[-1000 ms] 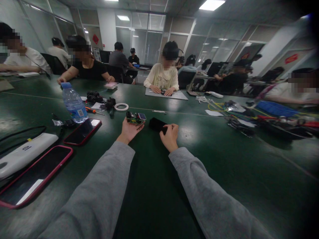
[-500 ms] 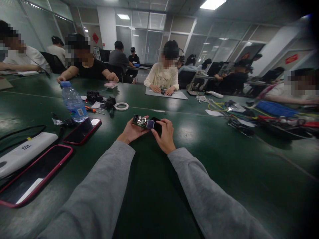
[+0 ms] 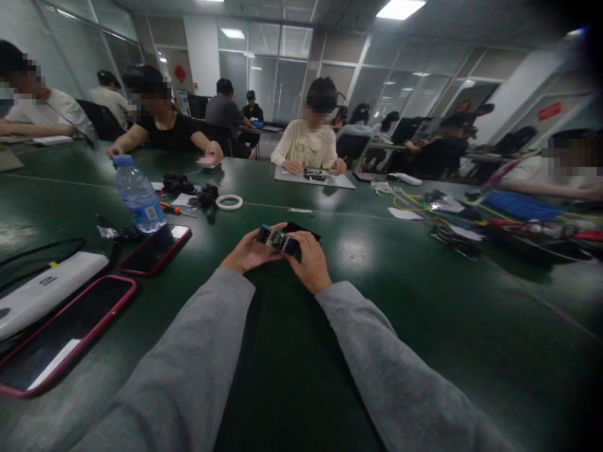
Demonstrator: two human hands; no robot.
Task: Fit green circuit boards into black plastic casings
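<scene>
Head view: the left hand (image 3: pixel 245 252) and right hand (image 3: pixel 308 260) both grip a small circuit board (image 3: pixel 277 238). A black case (image 3: pixel 304 231) lies just behind it on the green table (image 3: pixel 424 295).

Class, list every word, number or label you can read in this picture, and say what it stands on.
"10" or "01", hard to tell: white power bank.
Water bottle label: too small to read.
Red wall signs: blurred, unreadable.
Circuit board held in left hand and right hand: no readable print.
</scene>
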